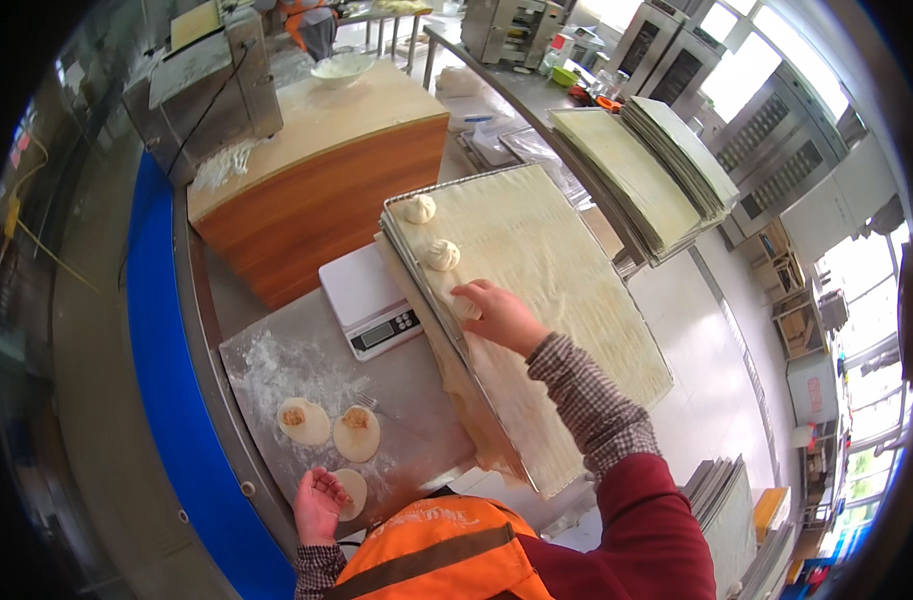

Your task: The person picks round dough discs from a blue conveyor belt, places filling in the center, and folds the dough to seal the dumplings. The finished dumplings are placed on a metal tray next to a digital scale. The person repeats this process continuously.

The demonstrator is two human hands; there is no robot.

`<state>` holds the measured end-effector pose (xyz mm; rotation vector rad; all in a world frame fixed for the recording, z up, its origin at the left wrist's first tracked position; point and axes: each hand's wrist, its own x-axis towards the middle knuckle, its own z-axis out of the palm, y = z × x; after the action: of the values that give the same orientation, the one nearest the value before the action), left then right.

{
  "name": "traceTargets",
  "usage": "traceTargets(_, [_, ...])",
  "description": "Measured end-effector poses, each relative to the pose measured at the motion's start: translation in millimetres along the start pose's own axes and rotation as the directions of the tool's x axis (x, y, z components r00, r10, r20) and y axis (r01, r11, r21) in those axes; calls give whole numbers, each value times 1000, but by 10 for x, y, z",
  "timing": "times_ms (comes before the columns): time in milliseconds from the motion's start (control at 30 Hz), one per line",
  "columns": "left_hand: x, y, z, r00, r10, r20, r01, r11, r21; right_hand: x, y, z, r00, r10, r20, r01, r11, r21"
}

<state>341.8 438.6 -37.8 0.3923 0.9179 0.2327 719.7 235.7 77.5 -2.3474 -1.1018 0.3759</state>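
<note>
My right hand [498,313] reaches over the lined tray [569,277], its fingers and thumb around a pleated dough bun [467,308], partly hidden by them. Two more pleated buns, a middle one [443,255] and a far one [420,209], sit in line along the tray's left edge. My left hand [321,499] is palm up and loosely curled, holding nothing. It overlaps a round dough wrapper [354,491] on the metal table. Just beyond lie a left wrapper [303,421] and a right wrapper [357,435], each topped with orange-brown filling.
A white digital scale [370,300] stands against the tray's left side. Flour [276,367] dusts the metal table, where a fork [370,403] lies. A wooden-topped counter [336,127] bears a machine [201,90] and bowl [342,69]. Stacked trays [644,172] stand right; a person [310,22] is far off.
</note>
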Motion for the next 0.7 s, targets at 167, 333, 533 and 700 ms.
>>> traceTargets(167, [-59,103,140,998,66,19,-66,998,7,-71,-63,51,983,67,-171,-40,987,157])
traceTargets(333, [46,29,-177,998,28,51,-24,997,-69,-101,173,321,975,28,-218,-25,1000,19])
traceTargets(533, [-8,351,-337,948,315,-39,-285,900,330,-288,-369,151,927,120,-356,-90,991,99])
traceTargets(700, [829,652,-415,832,548,86,-379,448,810,-417,-863,572,978,17,-208,52,945,323])
